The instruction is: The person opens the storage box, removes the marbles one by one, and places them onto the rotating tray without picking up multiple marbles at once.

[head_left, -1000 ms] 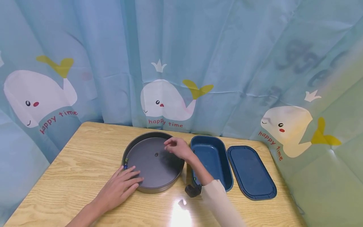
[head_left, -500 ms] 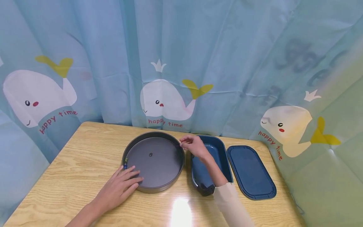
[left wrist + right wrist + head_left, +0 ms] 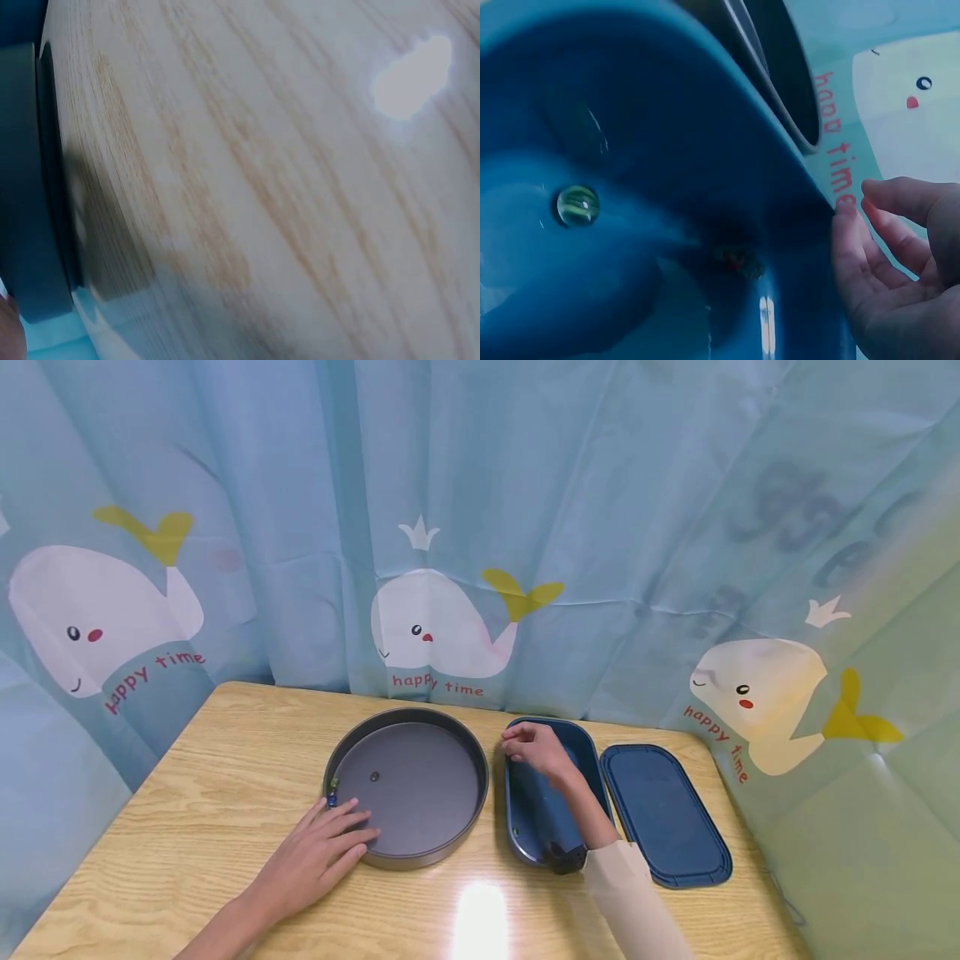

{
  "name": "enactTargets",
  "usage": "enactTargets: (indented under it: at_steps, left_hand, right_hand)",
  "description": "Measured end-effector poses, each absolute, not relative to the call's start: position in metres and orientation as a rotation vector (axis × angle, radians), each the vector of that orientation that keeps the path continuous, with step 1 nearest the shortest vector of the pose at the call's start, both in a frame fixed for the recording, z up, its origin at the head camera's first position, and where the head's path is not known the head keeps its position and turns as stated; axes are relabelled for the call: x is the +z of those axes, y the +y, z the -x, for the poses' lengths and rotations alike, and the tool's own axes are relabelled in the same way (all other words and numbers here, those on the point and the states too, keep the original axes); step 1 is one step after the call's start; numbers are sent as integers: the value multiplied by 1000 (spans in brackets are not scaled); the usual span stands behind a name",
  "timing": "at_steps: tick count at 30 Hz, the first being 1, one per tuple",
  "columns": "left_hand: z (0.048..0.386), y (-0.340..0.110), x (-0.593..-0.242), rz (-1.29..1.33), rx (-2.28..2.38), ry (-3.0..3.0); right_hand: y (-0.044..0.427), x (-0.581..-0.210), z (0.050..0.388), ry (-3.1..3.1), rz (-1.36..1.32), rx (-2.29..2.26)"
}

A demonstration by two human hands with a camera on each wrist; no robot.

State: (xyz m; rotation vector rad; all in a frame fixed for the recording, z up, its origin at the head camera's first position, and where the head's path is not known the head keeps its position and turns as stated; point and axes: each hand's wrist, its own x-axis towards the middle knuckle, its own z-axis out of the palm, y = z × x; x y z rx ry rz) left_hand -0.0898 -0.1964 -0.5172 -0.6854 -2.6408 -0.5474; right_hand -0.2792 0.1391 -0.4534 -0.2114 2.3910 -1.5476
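Note:
A round dark grey pan [image 3: 412,793] sits on the table, a dark marble [image 3: 375,776] on its floor. A green marble [image 3: 334,783] and a blue marble [image 3: 332,802] lie against its left wall. My left hand [image 3: 318,856] rests over the pan's near left rim with extended fingers. My right hand [image 3: 542,752] is above the left edge of a blue rectangular box [image 3: 517,814]. In the right wrist view its fingers are loosely bent, thumb tip close to the index finger, nothing visible between them. Inside the box are a green striped marble [image 3: 578,206] and a blurred, multicoloured marble [image 3: 739,262].
A blue lid [image 3: 667,814] lies flat on the table to the right of the box. The wooden table [image 3: 202,793] ends at a blue curtain [image 3: 480,485] printed with whales. A bright light glare [image 3: 480,914] shows on the near tabletop.
My right hand has moved right, from over the pan to the box's left edge. The dark marble has rolled left across the pan floor. The left hand has stayed still.

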Motion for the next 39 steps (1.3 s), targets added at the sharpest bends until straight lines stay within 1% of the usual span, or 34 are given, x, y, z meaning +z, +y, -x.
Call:
enactTargets:
  at_steps: [11, 21, 39]
  left_hand:
    - [89, -196, -516, 691, -550, -2632]
    - [90, -196, -517, 685, -546, -2638]
    - [89, -195, -517, 675, -552, -2628]
  right_hand:
    - [154, -464, 286, 2493, 151, -1435]
    - [163, -476, 294, 2413, 92, -1387]
    - [164, -488, 301, 2412, 40, -1341]
